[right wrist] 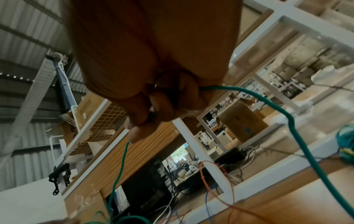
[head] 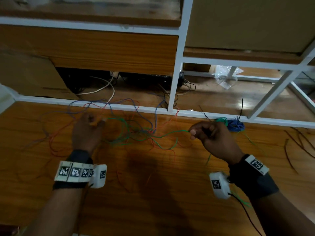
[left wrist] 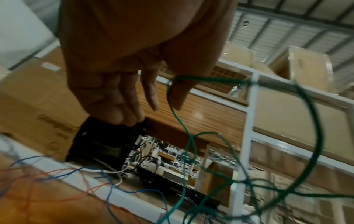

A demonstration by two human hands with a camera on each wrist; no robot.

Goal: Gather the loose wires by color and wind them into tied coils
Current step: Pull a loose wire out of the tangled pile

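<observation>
Wooden tabletop [head: 153, 193] carries a tangle [head: 144, 132] of red, blue and green strands, from which the green wire [head: 172, 133] runs rightward into the pinching right hand [head: 216, 138], while left of the tangle the left hand [head: 87, 132] pinches another green strand.

— What's the desk [head: 170, 193] made of?
— Glossy wood grain, white painted frame [head: 177, 68]. The wires [head: 136, 132] look plastic-coated and smooth, though they're blurred. Matt cardboard box [head: 29, 75] behind.
</observation>
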